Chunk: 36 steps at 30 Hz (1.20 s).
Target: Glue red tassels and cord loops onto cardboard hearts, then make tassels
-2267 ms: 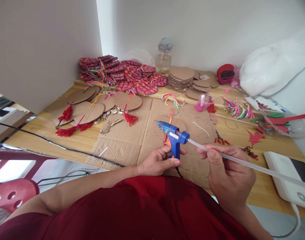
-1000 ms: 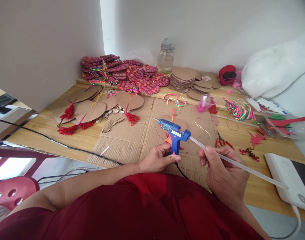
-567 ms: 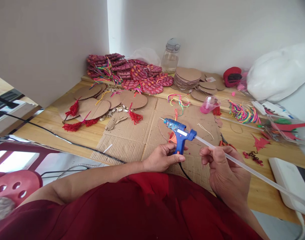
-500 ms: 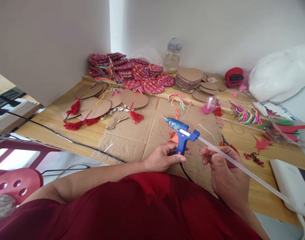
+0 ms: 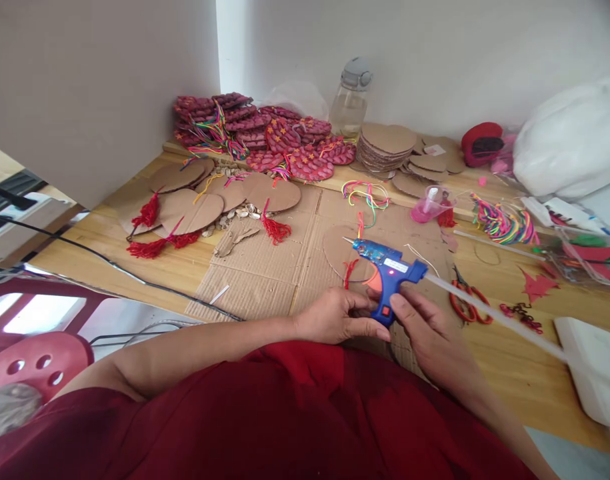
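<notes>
A blue hot glue gun points its nozzle to the far left, its small light glowing. My left hand is closed around the lower grip. From the other side, my right hand meets the grip, its thumb against it and its fingers partly hidden behind. A long translucent glue stick sticks out of the gun's back, over my right hand. Below the nozzle lies a round cardboard disc with a red tassel, on a flat cardboard sheet.
Cardboard discs with red tassels and shells lie left. Decorated red pieces, a bottle and stacked discs stand behind. Orange-handled pliers, coloured cords and a white device lie right. A cable crosses the left edge.
My right hand has left the glue stick and come to the glue gun's grip. The gun has shifted slightly right and down in view, uncovering the pliers.
</notes>
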Each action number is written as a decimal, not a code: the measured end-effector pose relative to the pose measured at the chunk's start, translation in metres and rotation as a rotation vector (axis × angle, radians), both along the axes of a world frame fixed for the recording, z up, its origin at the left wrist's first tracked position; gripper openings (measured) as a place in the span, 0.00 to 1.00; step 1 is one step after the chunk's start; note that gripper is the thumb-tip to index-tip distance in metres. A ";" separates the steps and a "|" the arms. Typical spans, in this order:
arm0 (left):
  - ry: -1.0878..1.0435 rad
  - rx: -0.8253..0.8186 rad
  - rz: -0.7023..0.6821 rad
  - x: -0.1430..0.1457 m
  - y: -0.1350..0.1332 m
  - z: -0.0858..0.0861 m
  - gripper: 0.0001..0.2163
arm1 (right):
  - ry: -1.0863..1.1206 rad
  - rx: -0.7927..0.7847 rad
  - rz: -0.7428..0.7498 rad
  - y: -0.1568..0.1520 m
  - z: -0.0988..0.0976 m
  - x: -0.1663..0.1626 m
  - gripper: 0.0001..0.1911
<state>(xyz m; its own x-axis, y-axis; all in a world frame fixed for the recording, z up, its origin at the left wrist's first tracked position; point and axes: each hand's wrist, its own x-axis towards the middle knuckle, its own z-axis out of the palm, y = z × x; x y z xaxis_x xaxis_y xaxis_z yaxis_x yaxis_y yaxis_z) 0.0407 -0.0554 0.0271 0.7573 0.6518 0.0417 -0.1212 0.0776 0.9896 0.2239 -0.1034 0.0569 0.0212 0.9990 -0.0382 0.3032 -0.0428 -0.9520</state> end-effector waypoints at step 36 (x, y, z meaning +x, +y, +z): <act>0.671 1.207 0.293 -0.038 0.028 -0.011 0.16 | -0.084 -0.455 0.006 0.013 0.015 0.019 0.28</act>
<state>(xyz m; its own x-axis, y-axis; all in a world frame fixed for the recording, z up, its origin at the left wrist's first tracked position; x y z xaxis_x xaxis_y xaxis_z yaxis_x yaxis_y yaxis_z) 0.0023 -0.0271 0.0163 0.7009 0.6095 0.3705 0.5289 -0.7926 0.3034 0.2429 -0.0908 0.0715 0.0368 0.8810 -0.4717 0.3798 -0.4489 -0.8089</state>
